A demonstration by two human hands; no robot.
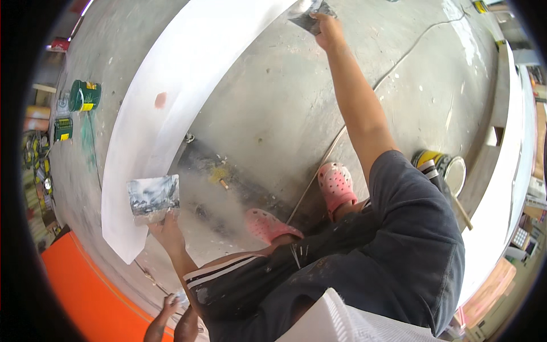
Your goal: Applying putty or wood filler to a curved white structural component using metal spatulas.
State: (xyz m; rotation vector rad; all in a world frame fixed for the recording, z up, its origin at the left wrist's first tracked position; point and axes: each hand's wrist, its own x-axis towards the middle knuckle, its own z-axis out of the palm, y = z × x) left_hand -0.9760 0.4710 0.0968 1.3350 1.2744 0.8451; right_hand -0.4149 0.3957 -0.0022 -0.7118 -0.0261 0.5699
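My left hand is closed around a wide putty knife, its flat blade smeared with white and grey filler. The blade is held up over the near end of a long white panel; whether it touches cannot be told. With my right arm stretched far forward, my right hand grips a second putty knife beside the panel's far part. White filler shows by that blade, partly cut off by the frame's upper edge. A reddish-brown patch marks the panel's surface.
Green paint buckets stand left of the panel. A cable crosses the floor past my pink clogs. A paint can and a long white piece are at right. Another person's hand is near an orange panel.
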